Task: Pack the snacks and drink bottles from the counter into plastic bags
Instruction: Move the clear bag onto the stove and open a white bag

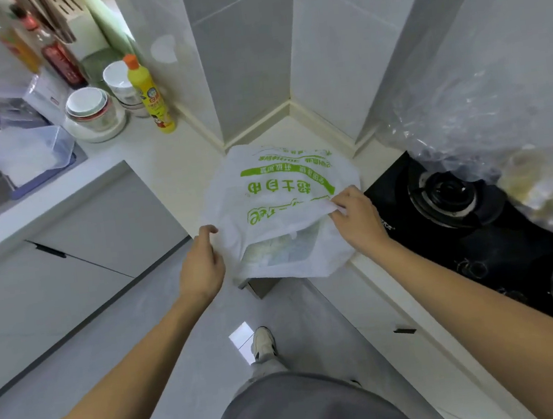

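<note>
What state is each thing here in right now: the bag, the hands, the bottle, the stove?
White plastic bag with green print: lying on the counter corner, mouth held open.
Left hand: grips the bag's left edge.
Right hand: pinches the upper lip.
Yellow bottle with orange cap: upright, capped.
Black gas stove: no flame visible.

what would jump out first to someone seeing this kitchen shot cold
The white bag with green print lies at the counter's inner corner, its mouth toward the person, with the left hand and right hand each gripping a side of the opening. Something pale shows inside it, too unclear to name. Next come the yellow bottle with an orange cap beside stacked bowls at upper left, and the black stove at right.
</note>
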The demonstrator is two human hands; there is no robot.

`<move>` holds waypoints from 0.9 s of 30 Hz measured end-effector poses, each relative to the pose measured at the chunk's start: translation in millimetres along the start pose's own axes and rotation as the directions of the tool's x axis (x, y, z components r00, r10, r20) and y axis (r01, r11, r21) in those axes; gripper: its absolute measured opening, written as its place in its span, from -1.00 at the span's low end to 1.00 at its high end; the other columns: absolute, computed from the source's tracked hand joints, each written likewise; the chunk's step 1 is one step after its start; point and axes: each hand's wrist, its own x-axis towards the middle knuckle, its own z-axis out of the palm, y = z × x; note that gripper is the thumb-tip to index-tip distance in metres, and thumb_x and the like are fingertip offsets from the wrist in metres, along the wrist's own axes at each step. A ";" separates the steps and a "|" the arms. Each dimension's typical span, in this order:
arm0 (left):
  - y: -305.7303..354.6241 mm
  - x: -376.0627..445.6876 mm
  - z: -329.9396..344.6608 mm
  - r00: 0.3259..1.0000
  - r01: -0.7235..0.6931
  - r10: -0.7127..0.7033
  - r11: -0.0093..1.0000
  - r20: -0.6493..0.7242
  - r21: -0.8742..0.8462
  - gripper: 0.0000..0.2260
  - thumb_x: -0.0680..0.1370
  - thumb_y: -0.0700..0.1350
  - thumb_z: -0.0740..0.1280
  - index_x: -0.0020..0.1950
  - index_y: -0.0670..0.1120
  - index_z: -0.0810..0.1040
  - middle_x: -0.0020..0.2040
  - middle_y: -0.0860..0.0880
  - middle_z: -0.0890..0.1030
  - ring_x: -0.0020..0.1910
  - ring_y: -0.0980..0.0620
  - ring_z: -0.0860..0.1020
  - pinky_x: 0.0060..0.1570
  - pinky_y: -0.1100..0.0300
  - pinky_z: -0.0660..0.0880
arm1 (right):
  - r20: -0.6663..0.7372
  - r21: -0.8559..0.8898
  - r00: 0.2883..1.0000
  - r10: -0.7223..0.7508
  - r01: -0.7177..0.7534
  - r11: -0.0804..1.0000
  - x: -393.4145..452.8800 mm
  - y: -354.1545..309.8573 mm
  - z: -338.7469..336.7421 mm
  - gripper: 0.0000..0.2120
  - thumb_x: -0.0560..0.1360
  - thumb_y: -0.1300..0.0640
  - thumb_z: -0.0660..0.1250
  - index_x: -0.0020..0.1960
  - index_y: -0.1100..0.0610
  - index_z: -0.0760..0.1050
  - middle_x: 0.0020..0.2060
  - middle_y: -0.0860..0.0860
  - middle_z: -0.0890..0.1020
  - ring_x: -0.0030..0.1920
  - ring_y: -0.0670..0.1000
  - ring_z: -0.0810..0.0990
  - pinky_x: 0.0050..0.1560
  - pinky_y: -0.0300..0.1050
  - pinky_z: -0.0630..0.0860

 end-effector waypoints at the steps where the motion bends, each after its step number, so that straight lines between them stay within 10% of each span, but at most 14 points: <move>1: 12.4 -4.0 -3.7 0.998 -0.049 0.049 0.999 -0.024 0.019 -0.68 0.59 -0.21 0.20 0.31 0.05 0.35 -0.05 -0.03 0.42 -0.11 -0.10 0.47 -0.18 -0.05 0.53 | -0.002 -0.006 1.000 -0.008 0.008 1.000 -0.6 -2.7 -10.4 -0.75 0.62 0.09 0.30 -0.20 0.15 0.53 -0.13 -0.01 0.51 -0.14 0.03 0.52 -0.16 -0.04 0.42; 9: 89.5 -32.2 6.0 0.969 -0.235 0.243 0.873 0.037 0.426 -0.22 0.32 0.45 0.37 0.45 0.15 0.31 0.36 -0.07 0.29 0.34 -0.14 0.30 0.20 -0.14 0.45 | 0.001 0.147 0.999 0.037 -0.036 0.988 -6.8 8.5 -75.2 -0.64 0.58 0.22 0.26 -0.39 0.13 0.33 -0.44 -0.05 0.32 -0.36 -0.05 0.29 -0.32 -0.10 0.18; 16: 139.3 -61.1 50.5 0.903 -0.410 0.400 0.702 0.154 0.582 -0.47 0.32 -0.27 0.32 0.27 -0.03 0.39 0.08 -0.04 0.44 0.01 -0.15 0.46 -0.13 0.03 0.38 | 0.156 0.172 0.986 0.055 -0.082 0.982 -45.6 50.1 -149.2 -0.58 0.57 0.20 0.36 -0.42 0.06 0.31 -0.48 -0.12 0.28 -0.42 -0.13 0.26 -0.37 -0.14 0.15; 21: 182.4 -70.2 62.1 0.731 -0.681 0.591 0.596 0.342 0.426 -0.70 0.35 -0.40 0.24 -0.06 -0.06 0.32 -0.16 -0.05 0.42 -0.23 -0.15 0.38 -0.37 -0.01 0.40 | 0.249 0.208 0.941 0.230 -0.284 0.936 -99.2 102.8 -202.2 -0.69 0.49 0.23 0.45 -0.35 0.14 0.40 -0.45 -0.02 0.31 -0.45 -0.10 0.31 -0.46 -0.27 0.32; 27: 267.0 -86.8 78.2 0.498 -0.864 0.764 0.478 0.411 0.157 -0.71 0.49 -0.37 0.19 0.01 0.00 0.24 -0.13 0.07 0.35 -0.32 -0.12 0.36 -0.36 -0.04 0.40 | 0.173 0.186 0.899 0.402 -0.430 0.883 -170.6 174.1 -265.3 -0.82 0.42 0.20 0.58 -0.11 0.15 0.58 -0.34 0.01 0.57 -0.34 -0.06 0.52 -0.33 -0.18 0.45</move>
